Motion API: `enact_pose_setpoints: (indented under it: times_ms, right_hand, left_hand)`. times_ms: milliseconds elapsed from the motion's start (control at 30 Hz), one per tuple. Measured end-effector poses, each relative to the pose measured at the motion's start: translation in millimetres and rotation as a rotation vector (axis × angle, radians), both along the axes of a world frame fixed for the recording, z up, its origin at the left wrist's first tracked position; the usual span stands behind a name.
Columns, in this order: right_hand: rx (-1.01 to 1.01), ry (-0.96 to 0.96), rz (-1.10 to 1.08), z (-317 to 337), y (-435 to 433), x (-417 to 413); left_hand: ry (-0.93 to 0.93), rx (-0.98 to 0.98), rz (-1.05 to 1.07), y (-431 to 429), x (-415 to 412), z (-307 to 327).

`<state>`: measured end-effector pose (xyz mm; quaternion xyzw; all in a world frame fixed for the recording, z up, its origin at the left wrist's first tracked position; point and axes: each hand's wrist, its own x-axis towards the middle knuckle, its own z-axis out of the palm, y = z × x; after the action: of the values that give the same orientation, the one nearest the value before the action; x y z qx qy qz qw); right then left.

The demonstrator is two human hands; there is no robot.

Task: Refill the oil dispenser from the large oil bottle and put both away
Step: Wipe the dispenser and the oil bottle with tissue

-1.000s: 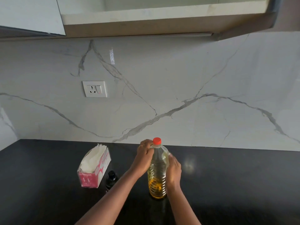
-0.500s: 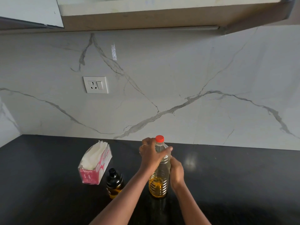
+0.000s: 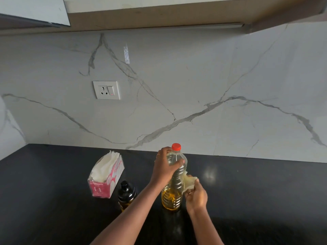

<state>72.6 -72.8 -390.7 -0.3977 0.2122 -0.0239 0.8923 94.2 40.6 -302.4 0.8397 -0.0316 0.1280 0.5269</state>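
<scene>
Half a second before, the right hand point(image 3: 196, 197) had pressed against the tall clear ribbed plastic oil bottle with a red cap point(image 3: 174, 181); now it had drawn off to the bottle's right, fingers closed on a crumpled pale tissue point(image 3: 189, 181). The left hand point(image 3: 165, 167) kept its fingers clamped round the upper bottle, upright on the black counter point(image 3: 256, 191). Left stood the pink tissue box point(image 3: 106, 175) and the small black-capped oil dispenser point(image 3: 126, 193), partly behind the left forearm.
</scene>
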Motion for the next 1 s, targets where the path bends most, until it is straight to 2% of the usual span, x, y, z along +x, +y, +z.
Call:
enact_pose_setpoints:
  times_ms: [67, 100, 233, 300, 367, 500, 667, 767, 867, 1000]
  right_hand:
    - [0.036, -0.107, -0.030, 21, -7, 7]
    - [-0.034, -0.152, -0.043, 31, -8, 10]
    - [-0.553, -0.327, -0.088, 69, -5, 8]
    - [-0.636, -0.445, 0.022, 76, 6, 3]
    - [-0.637, -0.502, 0.126, 74, 16, -2]
    - [-0.618, -0.556, 0.176, 68, 17, 4]
    - [-0.612, -0.490, 0.240, 73, 10, 28]
    - [-0.562, -0.437, 0.269, 68, 8, 33]
    - [-0.494, -0.416, 0.264, 48, 8, 25]
    - [-0.468, -0.326, 0.290, 9, 10, 14]
  left_hand:
    - [0.014, -0.034, -0.009, 0, -2, -2]
    - [0.027, -0.056, -0.017, 0, -3, -2]
    - [0.092, -0.131, -0.033, -6, -3, 3]
    - [0.113, -0.179, -0.044, -8, -4, 5]
    - [0.113, -0.214, -0.036, -7, -5, 6]
    - [0.164, -0.206, -0.051, -2, -4, 9]
    - [0.174, -0.034, 0.023, -6, -3, 12]
    - [0.196, -0.012, 0.060, -6, -2, 10]
    - [0.181, 0.080, 0.103, -5, 2, 10]
    - [0.152, 0.069, 0.059, -3, 2, 10]
